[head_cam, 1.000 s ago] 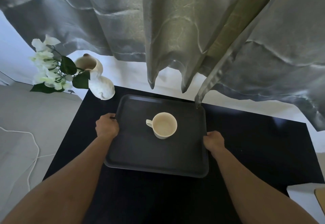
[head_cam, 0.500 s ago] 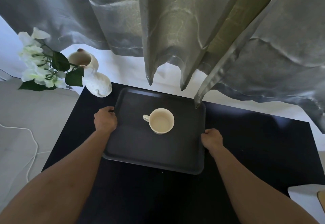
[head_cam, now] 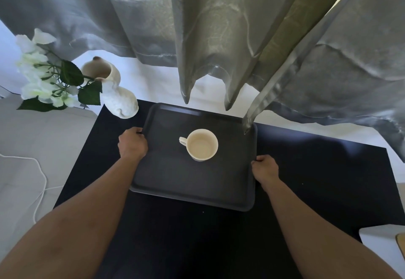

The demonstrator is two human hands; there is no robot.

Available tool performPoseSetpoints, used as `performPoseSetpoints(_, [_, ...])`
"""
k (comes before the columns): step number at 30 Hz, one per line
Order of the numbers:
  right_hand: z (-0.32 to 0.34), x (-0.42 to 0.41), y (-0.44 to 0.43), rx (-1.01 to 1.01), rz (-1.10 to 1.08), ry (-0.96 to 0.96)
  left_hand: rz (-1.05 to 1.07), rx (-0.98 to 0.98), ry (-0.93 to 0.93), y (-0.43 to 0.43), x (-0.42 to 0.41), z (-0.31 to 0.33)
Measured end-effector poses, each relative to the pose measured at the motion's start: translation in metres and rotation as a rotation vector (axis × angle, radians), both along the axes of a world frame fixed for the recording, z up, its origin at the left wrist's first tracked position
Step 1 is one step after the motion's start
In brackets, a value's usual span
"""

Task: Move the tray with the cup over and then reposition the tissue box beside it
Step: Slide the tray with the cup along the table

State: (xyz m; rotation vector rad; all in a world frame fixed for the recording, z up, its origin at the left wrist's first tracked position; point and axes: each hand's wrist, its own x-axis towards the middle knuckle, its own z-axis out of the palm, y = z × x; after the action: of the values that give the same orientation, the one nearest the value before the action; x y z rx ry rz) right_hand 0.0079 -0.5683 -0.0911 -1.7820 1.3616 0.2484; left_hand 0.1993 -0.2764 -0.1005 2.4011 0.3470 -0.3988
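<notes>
A dark grey rectangular tray (head_cam: 179,182) lies on the black table (head_cam: 317,169), toward its back left. A cream cup (head_cam: 201,144) stands upright near the tray's middle, handle pointing left. My left hand (head_cam: 132,146) grips the tray's left rim. My right hand (head_cam: 265,169) grips the right rim. A white object with a tan patch (head_cam: 381,238) shows at the lower right edge; I cannot tell whether it is the tissue box.
A white vase (head_cam: 116,94) with white flowers (head_cam: 41,75) stands at the table's back left corner, just beside the tray. Grey curtains (head_cam: 219,37) hang over the table's back edge, one fold touching the tray's far right corner. A white cable (head_cam: 41,182) lies on the floor at left.
The tray with the cup has shifted slightly toward the back left, closer to the vase, with both hands still on its rims.
</notes>
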Motion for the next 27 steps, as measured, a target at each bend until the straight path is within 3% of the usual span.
performPoseSetpoints(16, [0.035,-0.01,0.018,-0.022,0.07,-0.005,-0.091,0.049,-0.004,0.008,-0.023,0.024])
performPoseSetpoints(27, [0.087,-0.039,0.045,-0.029,0.087,-0.128,-0.27,0.003,-0.146,0.02,-0.067,0.077])
